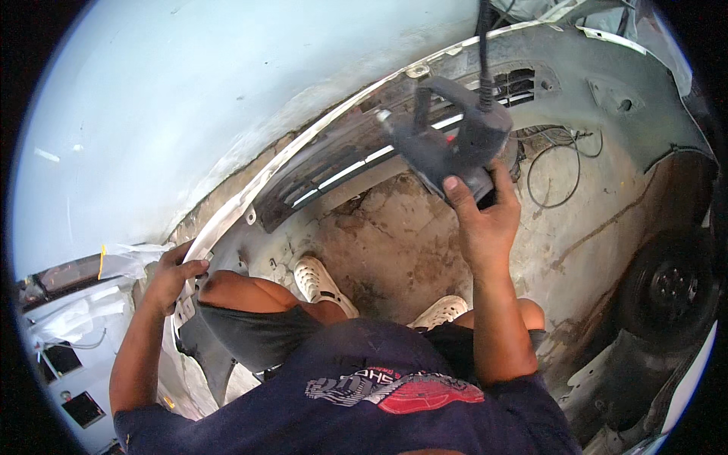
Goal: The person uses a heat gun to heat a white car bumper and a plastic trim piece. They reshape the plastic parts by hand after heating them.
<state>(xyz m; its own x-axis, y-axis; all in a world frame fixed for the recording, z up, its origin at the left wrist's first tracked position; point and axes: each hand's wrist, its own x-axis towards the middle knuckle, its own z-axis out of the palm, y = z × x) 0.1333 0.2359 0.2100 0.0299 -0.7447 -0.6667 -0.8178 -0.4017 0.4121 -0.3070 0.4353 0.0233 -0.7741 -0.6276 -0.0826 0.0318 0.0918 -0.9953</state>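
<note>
My left hand (176,277) grips the pale edge of a car bumper cover (254,186) at the left, fingers wrapped over the rim. The bumper cover curves around in front of me from left to right, with a dark slotted grille (334,167) in its middle. In my right hand (485,212) is a black corded power tool (447,140) with a loop handle, raised over the far part of the bumper. Thumb and fingers close around its near end. Its exact kind cannot be made out. The tool's black cord (484,53) runs upward out of view.
A thin black cable (561,178) lies looped on the stained concrete floor (394,243). A wheel (671,292) stands at the right. Pale blue bodywork (174,98) fills the far left. Plastic sheeting (80,315) hangs at the left. My feet in white clogs (322,284) are between.
</note>
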